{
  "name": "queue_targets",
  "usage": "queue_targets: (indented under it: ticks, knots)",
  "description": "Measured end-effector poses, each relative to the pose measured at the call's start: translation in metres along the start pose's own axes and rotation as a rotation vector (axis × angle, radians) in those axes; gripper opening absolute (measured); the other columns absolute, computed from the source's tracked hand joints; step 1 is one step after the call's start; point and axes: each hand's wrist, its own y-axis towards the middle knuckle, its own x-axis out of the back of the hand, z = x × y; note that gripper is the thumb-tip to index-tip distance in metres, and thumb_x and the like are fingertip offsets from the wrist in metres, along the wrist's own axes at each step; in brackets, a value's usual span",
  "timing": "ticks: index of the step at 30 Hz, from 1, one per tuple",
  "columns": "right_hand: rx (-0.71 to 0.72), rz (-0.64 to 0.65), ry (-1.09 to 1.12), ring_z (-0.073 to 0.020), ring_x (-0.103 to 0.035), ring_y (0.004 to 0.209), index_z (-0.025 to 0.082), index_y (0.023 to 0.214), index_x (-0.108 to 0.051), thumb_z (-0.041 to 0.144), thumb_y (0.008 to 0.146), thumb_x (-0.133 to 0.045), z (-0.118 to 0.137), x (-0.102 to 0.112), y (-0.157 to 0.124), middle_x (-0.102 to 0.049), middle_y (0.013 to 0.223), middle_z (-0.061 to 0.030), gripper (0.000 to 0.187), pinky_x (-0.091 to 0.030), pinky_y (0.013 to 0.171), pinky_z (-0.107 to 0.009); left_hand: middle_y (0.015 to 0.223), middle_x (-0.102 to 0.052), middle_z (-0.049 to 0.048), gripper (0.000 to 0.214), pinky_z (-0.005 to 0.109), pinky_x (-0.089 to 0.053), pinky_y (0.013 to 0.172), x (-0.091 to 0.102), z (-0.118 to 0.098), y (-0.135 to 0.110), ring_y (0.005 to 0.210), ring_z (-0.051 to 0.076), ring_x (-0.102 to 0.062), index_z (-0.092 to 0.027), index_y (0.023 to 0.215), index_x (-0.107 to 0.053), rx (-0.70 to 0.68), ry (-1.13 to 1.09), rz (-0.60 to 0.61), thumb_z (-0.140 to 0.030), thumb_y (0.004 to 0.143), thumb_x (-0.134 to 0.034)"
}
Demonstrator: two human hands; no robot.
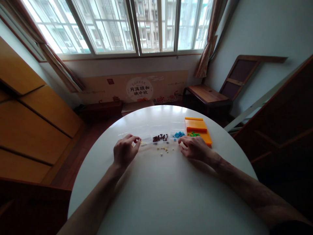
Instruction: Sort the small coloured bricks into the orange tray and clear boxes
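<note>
My left hand (126,150) is over the left clear box (147,140), which holds a few pale pieces. Its thumb and forefinger are pinched, and whatever lies between them is too small to make out. My right hand (194,148) rests low over the table with curled fingers, in front of the clear box of blue pieces (179,134); its fingertips are closed and any content is hidden. Between the hands lie several small cream pieces (164,149), loose on the table. Behind them stands a clear box with dark brown pieces (160,137).
An orange tray (195,123) with green pieces (194,134) stands behind my right hand. Everything rests on a round white table (156,195). A wooden chair (207,94) stands beyond its far right edge, and a window (137,26) is at the back.
</note>
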Motion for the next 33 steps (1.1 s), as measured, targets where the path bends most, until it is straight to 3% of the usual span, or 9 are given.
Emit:
queue_targets:
  ticks: [6,17,22,27,30,33]
  knots:
    - [0.034,-0.048,0.033,-0.0181,-0.069,0.071,0.023,0.103,-0.075,0.026,0.098,-0.066,-0.006,-0.005,0.001,-0.08,0.091,-0.0042,0.011,-0.033,0.064,-0.028,0.092,-0.079,0.0016,0.025,0.034,-0.049,0.074,-0.002,0.002,0.0,0.076,0.022,-0.071,-0.026,0.091,-0.082,0.006,0.015,0.052,-0.037,0.103,-0.063]
    - [0.096,-0.248,0.296,-0.0123,-0.062,0.058,0.023,0.1,-0.077,0.021,0.098,-0.07,0.007,-0.011,0.001,-0.073,0.075,0.002,0.007,-0.041,0.063,-0.025,0.086,-0.076,0.0022,0.027,0.034,-0.048,0.073,0.002,0.002,-0.001,0.071,0.021,-0.068,-0.024,0.085,-0.082,-0.036,0.011,-0.005,-0.037,0.102,-0.066]
    - [0.146,-0.191,0.463,-0.0113,-0.062,0.059,0.024,0.102,-0.079,0.024,0.099,-0.074,0.012,-0.018,-0.001,-0.069,0.07,0.004,0.006,-0.043,0.06,-0.022,0.084,-0.076,0.0013,0.026,0.033,-0.049,0.076,-0.002,-0.021,-0.009,0.067,0.017,-0.065,-0.024,0.089,-0.082,-0.216,-0.149,-0.021,-0.039,0.105,-0.068]
    - [0.26,-0.128,0.638,-0.0109,-0.063,0.066,0.022,0.104,-0.076,0.022,0.101,-0.073,0.021,-0.018,-0.002,-0.076,0.087,0.0003,0.005,-0.05,0.064,-0.021,0.095,-0.08,0.0031,0.014,0.033,-0.055,0.077,-0.017,-0.053,-0.026,0.074,0.017,-0.07,-0.025,0.102,-0.082,-0.443,-0.39,0.104,-0.034,0.104,-0.072]
    - [0.314,-0.078,0.727,-0.0125,-0.069,0.074,0.022,0.104,-0.075,0.024,0.104,-0.071,0.027,-0.014,-0.002,-0.079,0.095,-0.0019,0.005,-0.056,0.07,-0.023,0.101,-0.081,0.0038,0.013,0.034,-0.057,0.079,-0.026,-0.061,-0.031,0.079,0.018,-0.072,-0.027,0.11,-0.081,-0.498,-0.452,0.172,-0.036,0.101,-0.077]
    - [0.342,-0.08,0.737,-0.0139,-0.073,0.079,0.022,0.103,-0.076,0.027,0.106,-0.071,0.03,-0.015,-0.001,-0.081,0.096,-0.0022,0.008,-0.058,0.076,-0.026,0.1,-0.081,0.0029,0.012,0.033,-0.057,0.077,-0.033,-0.059,-0.031,0.073,0.016,-0.07,-0.027,0.109,-0.081,-0.502,-0.453,0.158,-0.035,0.1,-0.079]
